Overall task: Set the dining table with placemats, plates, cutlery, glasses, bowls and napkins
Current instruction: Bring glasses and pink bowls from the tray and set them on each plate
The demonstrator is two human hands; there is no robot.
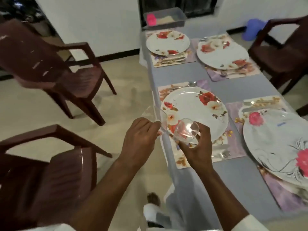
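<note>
Just past the right hand (194, 147) fingers: near plate (194, 112) on its placemat (183, 161). Right fingers curled round 1 glass (185, 130), tipped sideways. Left hand (140, 135) pinching another glass (154, 114), farther off.

A home dining room is showing here: a cloth-covered dining table (186, 74) is carrying floral plates (195, 112), with brown plastic armchairs (55, 69) standing around.

Clear glossy glass tumbler (185, 130). White floral round plate (194, 114): smooth, glazed sheen. Dark brown moulded plastic armchair (55, 75): slightly shiny.
</note>
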